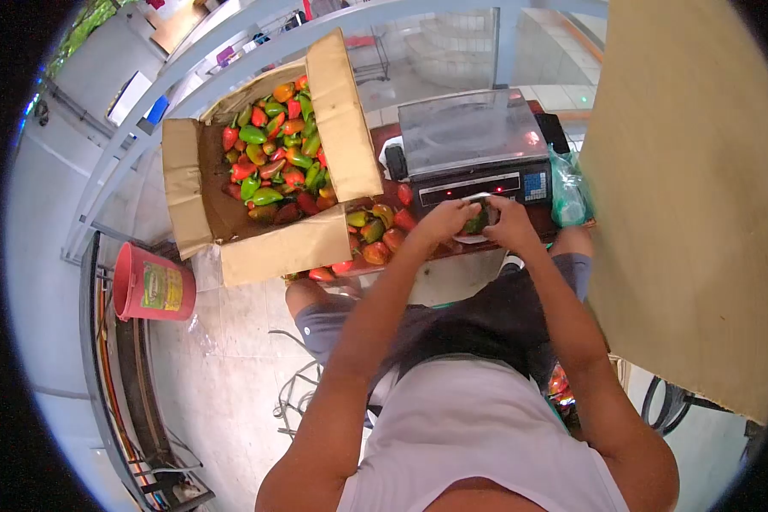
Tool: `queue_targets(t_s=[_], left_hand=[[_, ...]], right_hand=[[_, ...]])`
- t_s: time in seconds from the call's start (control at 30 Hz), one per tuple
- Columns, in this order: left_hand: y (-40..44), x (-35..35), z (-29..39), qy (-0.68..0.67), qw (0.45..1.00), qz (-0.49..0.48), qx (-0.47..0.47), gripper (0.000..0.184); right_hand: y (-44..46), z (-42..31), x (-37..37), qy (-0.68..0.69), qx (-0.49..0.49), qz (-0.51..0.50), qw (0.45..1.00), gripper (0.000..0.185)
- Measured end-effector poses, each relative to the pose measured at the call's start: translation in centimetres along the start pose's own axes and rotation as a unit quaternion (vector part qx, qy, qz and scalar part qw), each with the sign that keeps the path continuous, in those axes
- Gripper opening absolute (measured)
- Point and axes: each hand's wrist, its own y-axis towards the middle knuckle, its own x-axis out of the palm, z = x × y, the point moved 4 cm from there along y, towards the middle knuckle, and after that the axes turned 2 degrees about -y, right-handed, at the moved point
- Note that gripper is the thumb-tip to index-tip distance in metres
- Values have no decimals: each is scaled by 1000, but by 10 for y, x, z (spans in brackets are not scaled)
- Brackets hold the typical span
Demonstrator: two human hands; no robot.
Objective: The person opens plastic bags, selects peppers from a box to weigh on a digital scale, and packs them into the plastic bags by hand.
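Just in front of the scale, my left hand [449,220] and my right hand [511,224] are close together, fingers closed around a small white tray [472,240] from both sides. Dark green produce [474,223] shows between the fingers; its kind is partly hidden by them. The digital scale [478,154], with a metal top, red lit digits and a blue keypad, stands right beyond my hands. Loose red and green peppers [375,230] lie on the dark red table to the left of my left hand.
An open cardboard box [286,247] of red, orange and green peppers [277,154] stands at the left. A clear greenish plastic bag [569,192] lies right of the scale. A tall tan board [691,196] borders the right side. A pink bucket [154,283] and cables [294,384] are on the floor.
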Motion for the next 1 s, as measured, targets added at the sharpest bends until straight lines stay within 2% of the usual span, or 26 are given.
queue_targets(t_s=[0.07,0.13,0.17,0.27,0.3,0.37,0.43,0.53,0.63,0.7,0.8,0.83,0.87,0.93,1.0], left_hand=[[5,-8,13,87,996,2,0,56],[-24,-14,75,156,978,1,-137,38],[-17,-14,62,342,934,85,64,32],[-22,-21,83,477,877,20,43,33],[-25,-30,98,473,873,78,87,28],[-44,-41,120,457,855,179,170,20],[-54,-56,134,448,851,190,199,21],[-63,-94,171,414,842,242,248,23],[-62,-127,187,381,832,272,297,23],[-65,-147,192,386,809,278,344,24],[-86,-184,195,382,815,318,297,24],[-98,-204,194,361,836,318,265,25],[-113,-221,191,338,828,349,281,25],[-133,-261,163,284,851,388,210,23],[-143,-284,118,296,882,357,77,28]], right_hand=[[1,1,-8,-17,18,-15,1000,54],[6,9,-17,-12,23,-22,999,54],[12,15,-18,44,31,-56,997,51],[22,-6,-43,38,123,-94,987,46],[26,-11,-52,97,115,-49,987,39],[47,-9,-63,49,55,-20,997,38],[67,-27,-77,3,-34,-5,999,36],[102,-61,-96,-1,-96,-10,995,37],[115,-105,-118,32,-25,-19,999,40],[142,-93,-113,-29,-90,44,995,42],[154,-97,-97,-100,-110,70,986,47],[156,-92,-90,-112,-124,78,983,48],[158,-85,-82,-126,-136,87,979,48],[154,-69,-65,-109,-126,84,982,49],[148,-56,-55,-76,-111,78,988,49]])
